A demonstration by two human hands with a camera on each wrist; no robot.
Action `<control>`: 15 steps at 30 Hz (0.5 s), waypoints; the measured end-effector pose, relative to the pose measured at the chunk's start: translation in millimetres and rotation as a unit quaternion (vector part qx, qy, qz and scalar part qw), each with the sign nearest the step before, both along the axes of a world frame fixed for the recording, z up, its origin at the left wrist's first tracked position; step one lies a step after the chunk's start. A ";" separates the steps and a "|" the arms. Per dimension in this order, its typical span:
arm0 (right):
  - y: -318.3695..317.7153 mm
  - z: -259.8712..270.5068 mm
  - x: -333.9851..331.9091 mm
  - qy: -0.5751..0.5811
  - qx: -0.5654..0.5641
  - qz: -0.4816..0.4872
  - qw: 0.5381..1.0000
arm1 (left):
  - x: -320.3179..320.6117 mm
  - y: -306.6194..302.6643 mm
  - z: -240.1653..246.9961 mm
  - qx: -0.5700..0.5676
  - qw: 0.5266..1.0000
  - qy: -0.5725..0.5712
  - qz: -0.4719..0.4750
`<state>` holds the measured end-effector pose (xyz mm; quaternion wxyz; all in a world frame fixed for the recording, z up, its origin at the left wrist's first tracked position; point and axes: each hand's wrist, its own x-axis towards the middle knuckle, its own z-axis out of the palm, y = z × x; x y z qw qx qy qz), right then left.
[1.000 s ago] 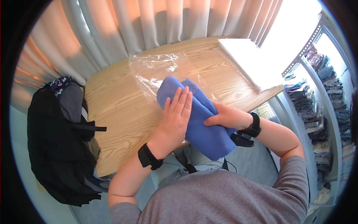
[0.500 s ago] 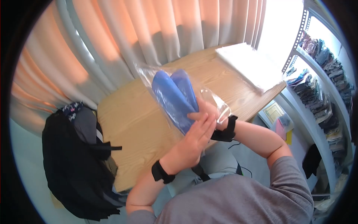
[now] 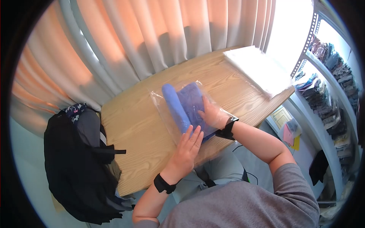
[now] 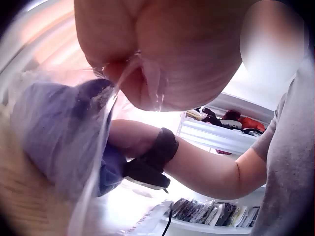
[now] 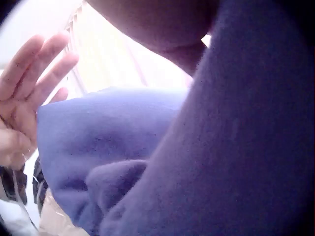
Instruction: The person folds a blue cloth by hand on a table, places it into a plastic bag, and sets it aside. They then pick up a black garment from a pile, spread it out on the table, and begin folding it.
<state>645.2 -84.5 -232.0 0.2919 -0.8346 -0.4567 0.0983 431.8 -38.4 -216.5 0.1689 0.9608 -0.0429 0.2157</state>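
Observation:
A folded blue cloth, one side rolled into a long fold, lies inside a clear plastic bag over the wooden table's front part. My right hand reaches into the bag and grips the cloth at its right side, thumb on top, with the bag's edge up by the wrist. Blue fabric fills much of the right wrist view. My left hand is at the near end of the bag, fingers straight and fingertips over the cloth's lower end. In the left wrist view, plastic film runs up to that hand.
A stack of clear plastic bags lies at the table's back right. Dark clothes hang at the left edge. Shelves with packed garments stand on the right, and a curtain hangs behind the table.
The blue cloth has gone into the clear bag along with my right hand, then come down toward the table. My left hand has moved from the cloth's top to the bag's near end.

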 end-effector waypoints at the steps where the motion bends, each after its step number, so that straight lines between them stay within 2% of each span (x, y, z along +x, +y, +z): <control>1: -3.7 -8.5 2.4 0.003 -0.005 0.004 1.000 | -2.4 -1.9 1.3 -0.005 1.000 0.003 0.004; 3: -12.2 -15.7 -3.8 -0.232 0.000 -0.021 0.972 | -6.8 -6.5 3.9 0.025 0.999 0.015 0.015; 4: -13.2 -20.5 -9.2 -0.230 -0.003 -0.018 0.973 | -9.1 -7.6 4.5 0.021 0.999 0.018 0.017; 6: -11.8 -30.5 -24.8 -0.230 0.051 0.131 0.963 | -12.8 -7.4 4.6 0.049 0.996 0.046 0.053; 8: -1.9 -51.5 -49.7 -0.117 -0.017 0.243 0.963 | -16.3 -6.0 -2.9 0.040 0.996 0.057 0.056; 9: -5.8 -36.6 -63.4 -0.113 -0.019 0.245 0.963 | -18.6 -5.8 -6.7 0.034 0.996 0.063 0.058; 11: -17.1 -8.0 -84.3 -0.146 -0.155 0.296 0.931 | -25.6 -7.0 -11.9 0.037 0.995 0.061 0.074; 13: -14.8 -18.5 -84.4 -0.148 -0.142 0.299 0.932 | -36.8 -8.4 -23.9 0.040 0.993 0.060 0.092; 15: -17.2 -22.0 -80.6 -0.161 -0.104 0.305 0.933 | -49.7 -10.3 -41.7 -0.037 0.986 -0.057 0.150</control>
